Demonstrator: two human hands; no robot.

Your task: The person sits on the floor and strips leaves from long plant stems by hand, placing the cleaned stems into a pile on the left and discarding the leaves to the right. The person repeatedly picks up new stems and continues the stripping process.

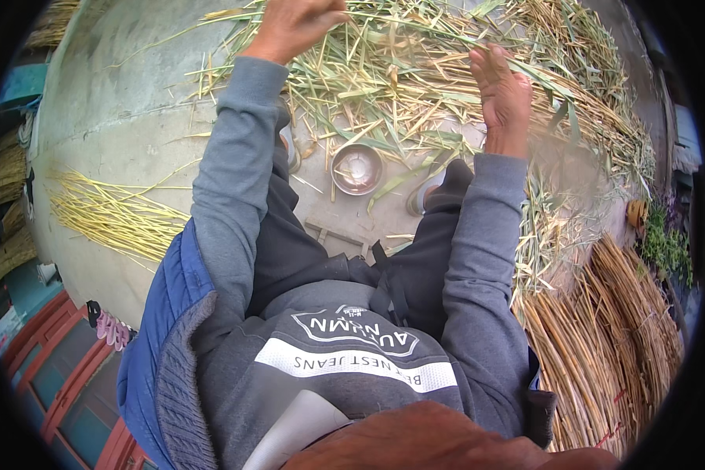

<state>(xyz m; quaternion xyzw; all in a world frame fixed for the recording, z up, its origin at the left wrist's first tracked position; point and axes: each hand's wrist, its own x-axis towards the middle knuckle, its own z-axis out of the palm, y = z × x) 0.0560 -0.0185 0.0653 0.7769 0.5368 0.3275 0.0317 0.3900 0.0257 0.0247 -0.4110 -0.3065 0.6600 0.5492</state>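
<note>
My left hand [294,27] is closed around one end of a long green-yellow reed stalk [415,30] at the top of the view. The stalk runs rightward to my right hand [500,90], whose fingers rest along it with the palm partly open. Both hands are stretched out over a loose heap of cut reed leaves and stalks [399,86] on the concrete ground. I am seated, with grey sleeves and dark trousers in view.
A small metal bowl [357,168] stands on the ground between my feet. A row of stripped yellow stalks [110,211] lies to the left. Bundles of dry brown reeds [603,337] lie at the right. Pink slippers [113,329] sit near red steps at lower left.
</note>
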